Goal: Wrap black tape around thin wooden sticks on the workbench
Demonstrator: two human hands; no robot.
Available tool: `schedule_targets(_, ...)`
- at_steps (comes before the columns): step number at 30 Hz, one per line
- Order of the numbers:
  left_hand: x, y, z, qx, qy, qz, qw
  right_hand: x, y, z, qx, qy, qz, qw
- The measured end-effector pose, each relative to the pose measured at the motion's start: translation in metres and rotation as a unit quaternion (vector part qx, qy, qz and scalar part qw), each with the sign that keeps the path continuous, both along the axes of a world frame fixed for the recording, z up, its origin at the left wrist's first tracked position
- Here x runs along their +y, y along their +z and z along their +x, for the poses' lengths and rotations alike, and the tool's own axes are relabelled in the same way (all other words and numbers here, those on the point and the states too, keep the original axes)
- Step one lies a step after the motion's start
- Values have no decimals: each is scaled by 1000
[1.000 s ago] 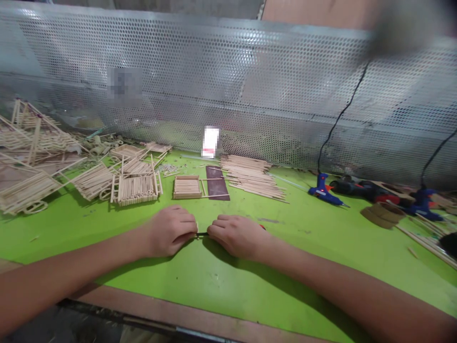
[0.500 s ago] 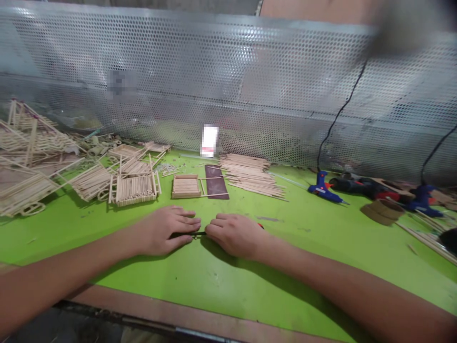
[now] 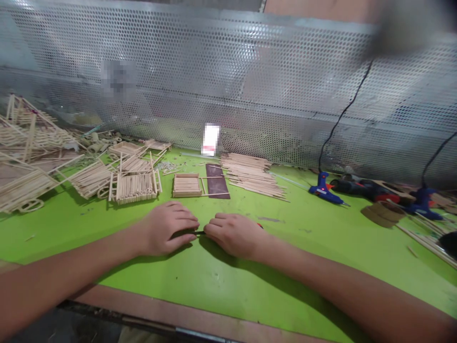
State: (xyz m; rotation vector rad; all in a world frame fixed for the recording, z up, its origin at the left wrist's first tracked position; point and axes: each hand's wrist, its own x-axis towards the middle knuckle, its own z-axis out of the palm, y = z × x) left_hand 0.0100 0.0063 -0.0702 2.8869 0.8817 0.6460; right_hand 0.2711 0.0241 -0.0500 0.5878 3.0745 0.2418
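My right hand [image 3: 233, 234] is wrapped round a thin black tool [image 3: 200, 233] with a red end [image 3: 260, 226] showing behind the fist. Most of this tool is covered by the fingers, so its kind is unclear. Its dark blade or shaft reaches left toward my left hand [image 3: 173, 229]. That hand lies curled low over the table, thumb below and fingers above the dark tip. Whatever the left fingers grip is hidden beneath them. Both hands rest close together on the green tabletop [image 3: 214, 286].
Beyond my hands sit a small stick tray [image 3: 187, 186], a dark flat plate [image 3: 217, 183] and a pile of thin wooden sticks [image 3: 252, 174]. Stick-built pieces [image 3: 135, 187] crowd the left. To the right lie a blue glue gun [image 3: 324, 189] and a tape roll [image 3: 382, 213]. A perforated metal screen [image 3: 171, 71] stands behind.
My left hand has shifted slightly, its fingers and thumb drawing in round the dark tip. The right hand keeps its hold almost in place. The camera view has moved a little.
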Motion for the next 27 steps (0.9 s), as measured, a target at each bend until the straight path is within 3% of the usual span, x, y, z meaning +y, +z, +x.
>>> schedule_targets(5,2,-1,4,-6,-19,24,1000,1,-2,-1,12,7,-5,1000)
schedule_targets(15,7,-2,-4,51,8,-71,996,1,0,-5,10,22,-6,1000)
schedule_targets(27,5,-3,-8,34,5,-69,997,0,-1,-8,12,27,-1,1000)
